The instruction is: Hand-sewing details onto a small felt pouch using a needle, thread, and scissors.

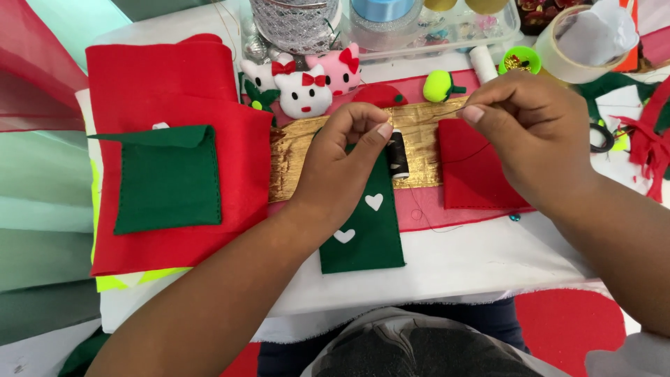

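Both hands [349,150] [520,129] pinched on thread [447,113]

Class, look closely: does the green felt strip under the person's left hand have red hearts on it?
No, the hearts on the green felt strip are white.

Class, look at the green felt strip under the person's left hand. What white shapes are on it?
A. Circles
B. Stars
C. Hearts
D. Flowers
C. The green felt strip lying below the left hand carries two small white hearts, one above the other.
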